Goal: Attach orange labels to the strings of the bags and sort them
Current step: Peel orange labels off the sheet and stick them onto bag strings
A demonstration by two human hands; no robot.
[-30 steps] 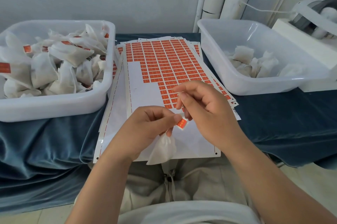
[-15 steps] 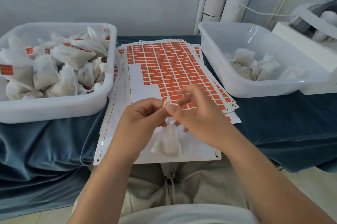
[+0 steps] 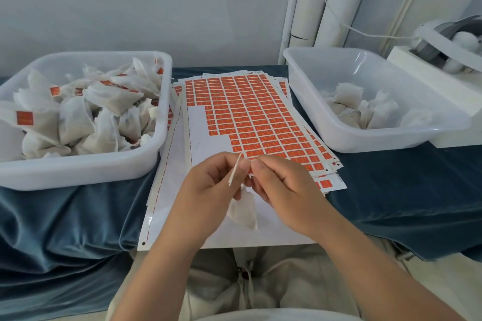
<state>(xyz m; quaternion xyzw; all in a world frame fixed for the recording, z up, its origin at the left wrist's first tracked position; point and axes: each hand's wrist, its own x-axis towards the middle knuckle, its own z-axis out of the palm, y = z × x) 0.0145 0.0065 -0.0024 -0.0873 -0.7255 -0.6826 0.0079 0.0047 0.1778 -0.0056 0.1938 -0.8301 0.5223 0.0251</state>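
The left hand and the right hand pinch the label together; the bag hangs below. Labelling seems nearly done; next it probably goes into the left tub.

There were two hands, the left hand and the right hand, and between them they pinched one label, seen edge-on, with one bag hanging below. Two bins stood on one cloth. The left bin held a heap of bags too many to count, with at least two orange tags showing whole. The right bin held about six plain bags. The sheets lay in one stack, several deep, their number unclear. Three pipes rose behind, and one machine sat at the right.
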